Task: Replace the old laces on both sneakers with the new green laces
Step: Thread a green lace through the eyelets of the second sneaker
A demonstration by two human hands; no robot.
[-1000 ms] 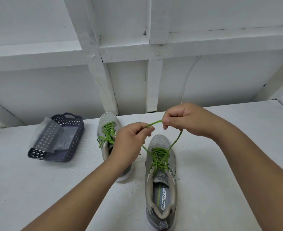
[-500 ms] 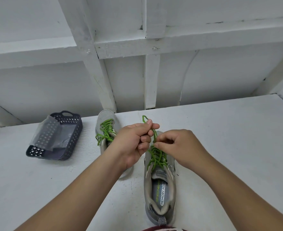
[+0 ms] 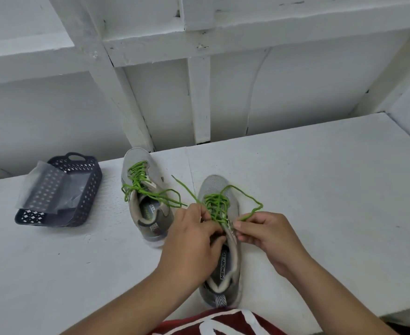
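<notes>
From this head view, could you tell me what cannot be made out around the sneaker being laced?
- Head view: the left hand covers the near sneaker's tongue, so the green lace's top crossing is hidden.
- The insole print is cut off by that hand.
- The basket's contents are veiled by a translucent plastic sheet.
- Old laces: none visible.

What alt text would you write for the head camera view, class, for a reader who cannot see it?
Two hands work a green lace on the near grey sneaker: the left hand and right hand each pinch a strand. A second sneaker, laced green, and a dark basket sit to the left on a white surface.
</notes>
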